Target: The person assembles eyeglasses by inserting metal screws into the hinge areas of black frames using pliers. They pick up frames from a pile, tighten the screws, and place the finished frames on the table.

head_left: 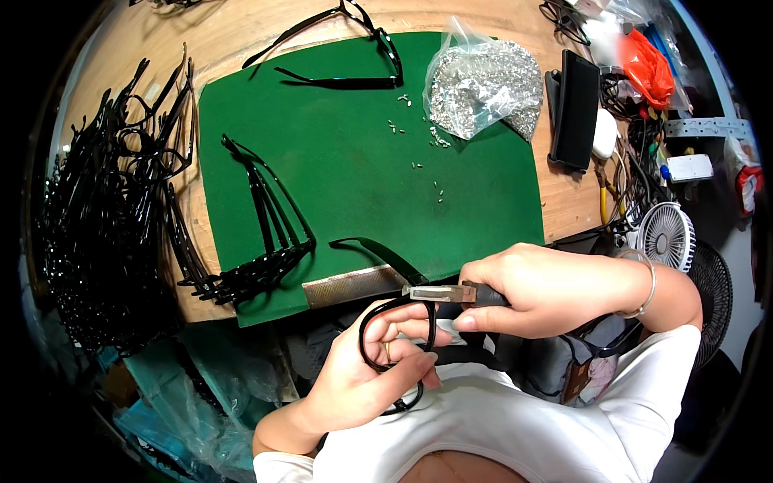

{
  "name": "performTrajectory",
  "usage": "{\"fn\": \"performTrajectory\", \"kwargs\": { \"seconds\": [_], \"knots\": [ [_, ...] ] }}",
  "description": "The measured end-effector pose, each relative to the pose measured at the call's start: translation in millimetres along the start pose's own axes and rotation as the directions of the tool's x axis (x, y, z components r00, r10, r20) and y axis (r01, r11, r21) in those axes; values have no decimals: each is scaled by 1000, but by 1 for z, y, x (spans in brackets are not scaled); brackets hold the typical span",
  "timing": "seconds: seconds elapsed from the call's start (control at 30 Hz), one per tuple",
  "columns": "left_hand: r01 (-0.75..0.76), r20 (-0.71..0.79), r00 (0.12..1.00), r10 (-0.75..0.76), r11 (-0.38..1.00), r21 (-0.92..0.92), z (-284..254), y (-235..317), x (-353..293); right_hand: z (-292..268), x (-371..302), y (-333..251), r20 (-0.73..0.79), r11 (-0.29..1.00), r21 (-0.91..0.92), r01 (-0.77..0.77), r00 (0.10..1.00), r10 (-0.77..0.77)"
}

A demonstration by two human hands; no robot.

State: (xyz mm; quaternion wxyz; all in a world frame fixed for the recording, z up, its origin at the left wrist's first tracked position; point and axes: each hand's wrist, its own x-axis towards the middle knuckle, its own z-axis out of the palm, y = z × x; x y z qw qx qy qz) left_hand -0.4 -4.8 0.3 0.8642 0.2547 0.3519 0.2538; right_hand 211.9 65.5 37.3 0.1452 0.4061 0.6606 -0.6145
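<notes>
My left hand (354, 386) is closed around the rim of a black eyeglass frame (364, 328), near the table's front edge. One temple of this frame points up and left over the green mat (354, 161). In my right hand (527, 290) is a pair of pliers (443, 294) with metal jaws and dark handles. Its jaws lie across the frame's corner, where temple and rim meet; whether they grip it I cannot tell. A worn metal-looking strip (350, 286) sits on the mat's front edge, just left of the jaws.
Several folded black frames (270, 262) stand at the mat's left, beside a big heap of frames (113, 217). Another pair of glasses (390, 60) lies at the back. A clear bag of small metal parts (483, 84) has loose pieces near it. Right: a black phone-like object (575, 109), a white fan (667, 233).
</notes>
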Motion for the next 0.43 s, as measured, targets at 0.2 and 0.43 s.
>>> {"fn": "performTrajectory", "kwargs": {
  "seconds": [0.2,0.43],
  "knots": [
    [-33,-26,999,32,999,-39,2,-3,1,14,5,4,-193,994,-109,-3,981,-19],
    [-19,8,1000,20,994,-109,2,5,4,-16,-2,32,57,953,283,111,990,-132]
  ]
}}
